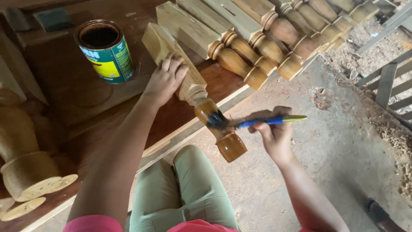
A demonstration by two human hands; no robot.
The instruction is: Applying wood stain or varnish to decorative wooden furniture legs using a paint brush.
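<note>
While the left hand (pixel 165 80) lies palm-down on the square, unfinished upper block of a turned wooden leg (pixel 189 88), its fingers (pixel 171 64) are spread nearly flat over the bare wood and press on it rather than wrap around it. That leg lies tilted across the front edge of the reddish-brown worktop (pixel 73 90), with its rounded lower end jutting past the edge above the person's green-trousered knees (pixel 180 189). Its lower turned part is glossy amber-brown, while the square part under the hand is pale. The right hand (pixel 274 135) is curled shut around the blue handle of a paintbrush (pixel 257 122), whose yellow-green tip points right and whose dark bristles touch the glossy narrow waist of the leg. An open tin of dark finish (pixel 105 50), green and yellow on the outside, stands upright on the worktop just left of the left hand, apart from the leg. A row of further turned legs (pixel 257 47) lies side by side at upper centre and right, with pale square ends and amber rounded parts; the nearest lies just beside the leg being held, though whether they touch cannot be told. Pale turned pieces (pixel 25 167) sit at the left edge, blurred and possibly unfinished. Sawdust-strewn concrete floor (pixel 343 141) fills the right side, with grey wooden slats (pixel 388 81) at the far right.
</note>
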